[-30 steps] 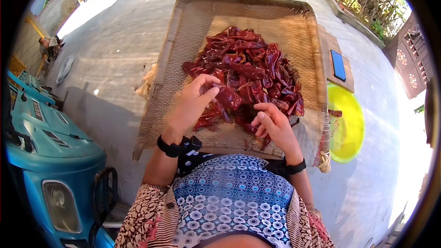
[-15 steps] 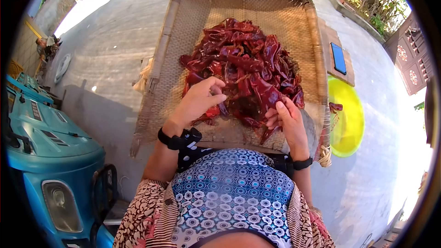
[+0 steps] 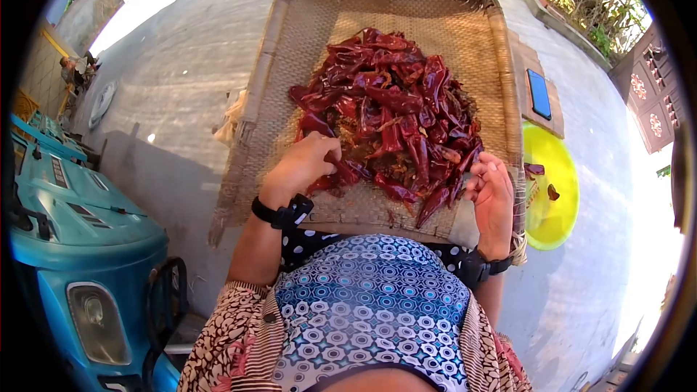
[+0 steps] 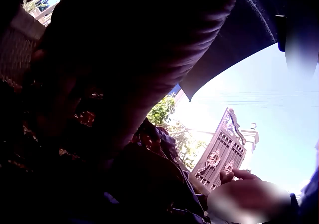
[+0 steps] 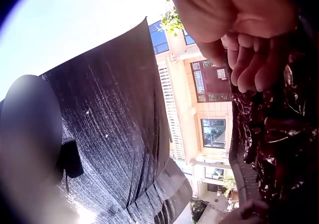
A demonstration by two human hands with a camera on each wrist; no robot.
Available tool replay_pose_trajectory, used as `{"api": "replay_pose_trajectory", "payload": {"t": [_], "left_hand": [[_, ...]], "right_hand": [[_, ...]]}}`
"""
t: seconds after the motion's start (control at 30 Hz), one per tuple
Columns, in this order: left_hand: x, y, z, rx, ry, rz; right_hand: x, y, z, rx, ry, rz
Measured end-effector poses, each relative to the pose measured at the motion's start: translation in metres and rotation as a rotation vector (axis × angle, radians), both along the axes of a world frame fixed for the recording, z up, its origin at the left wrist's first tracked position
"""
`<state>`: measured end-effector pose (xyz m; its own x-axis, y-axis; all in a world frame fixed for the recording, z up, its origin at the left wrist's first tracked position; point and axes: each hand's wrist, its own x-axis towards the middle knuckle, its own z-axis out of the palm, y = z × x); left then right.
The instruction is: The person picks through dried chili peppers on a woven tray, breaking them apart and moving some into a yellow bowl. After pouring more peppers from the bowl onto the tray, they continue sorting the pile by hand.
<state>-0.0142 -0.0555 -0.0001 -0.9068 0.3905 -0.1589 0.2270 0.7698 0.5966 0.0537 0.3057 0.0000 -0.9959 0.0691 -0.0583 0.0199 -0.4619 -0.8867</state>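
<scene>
Glossy dark red peppers (image 3: 392, 98) lie heaped on a woven tray (image 3: 305, 36). At the heap's near left edge is the left hand (image 3: 299, 167), back up, fingers bent down among peppers; whether they grip one is hidden. In the left wrist view this hand (image 4: 134, 49) is a large dark shape. The right hand (image 3: 495, 199) hovers by the tray's right side, palm turned inward, fingers loosely bent. The right wrist view shows this hand (image 5: 244, 24) with nothing visible in its fingers, above the dark peppers (image 5: 284, 134).
Right of the tray stands a yellow-green basin (image 3: 555, 221) with a small dark red piece (image 3: 553, 192) in it. A phone (image 3: 539, 94) lies on a board (image 3: 555, 117) above the basin. A blue-green vehicle (image 3: 87, 239) stands at the left.
The right hand has let go of a pepper and moved right. The left hand has shifted slightly at the heap's edge. A small dark piece now shows in the basin.
</scene>
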Motion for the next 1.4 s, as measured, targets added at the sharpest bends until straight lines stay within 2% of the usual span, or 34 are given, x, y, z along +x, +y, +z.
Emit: {"api": "replay_pose_trajectory", "payload": {"t": [0.17,0.3,0.43,0.57,0.67,0.7,0.77,0.87,0.9,1.0,1.13,1.2,1.3,1.4], "left_hand": [[0.011,0.013,0.034,0.107,-0.005,-0.077],[0.021,0.033,0.044,0.238,-0.069,-0.073],[0.020,0.044,0.040,0.353,-0.166,-0.041],[0.027,0.062,0.038,0.447,-0.030,0.089],[0.023,0.066,0.009,0.319,0.008,-0.222],[0.025,0.070,0.002,0.281,0.002,-0.285],[0.026,0.078,-0.009,0.160,0.063,-0.320],[0.023,0.083,-0.026,0.066,0.187,-0.306],[0.023,0.085,-0.027,0.047,0.233,-0.291],[0.023,0.085,-0.022,0.082,0.231,-0.299],[0.026,0.088,-0.003,0.192,0.117,-0.364],[0.023,0.089,-0.007,0.313,0.061,-0.428],[0.025,0.091,0.002,0.576,-0.339,-0.243],[0.022,0.086,0.005,0.817,-0.496,-0.152]], "right_hand": [[-0.002,-0.060,0.022,0.584,-0.043,0.435],[-0.003,-0.084,0.028,0.811,0.076,0.507],[-0.003,-0.074,0.022,0.732,-0.001,0.546],[-0.002,-0.041,0.012,0.479,-0.106,0.239],[0.005,-0.009,0.014,0.342,-0.080,-0.090],[0.005,0.005,0.009,0.203,-0.034,-0.188],[0.006,0.029,-0.005,-0.074,0.058,-0.385],[0.011,0.035,0.005,-0.329,0.004,-0.405],[0.012,0.034,0.002,-0.307,-0.020,-0.391],[0.015,0.021,-0.015,0.151,0.016,-0.146],[0.016,-0.020,0.003,0.640,-0.031,0.190],[0.014,-0.034,0.002,0.663,0.006,0.247],[0.011,-0.040,0.000,0.573,-0.035,0.265],[0.010,-0.035,-0.010,0.478,-0.093,0.250]]}}
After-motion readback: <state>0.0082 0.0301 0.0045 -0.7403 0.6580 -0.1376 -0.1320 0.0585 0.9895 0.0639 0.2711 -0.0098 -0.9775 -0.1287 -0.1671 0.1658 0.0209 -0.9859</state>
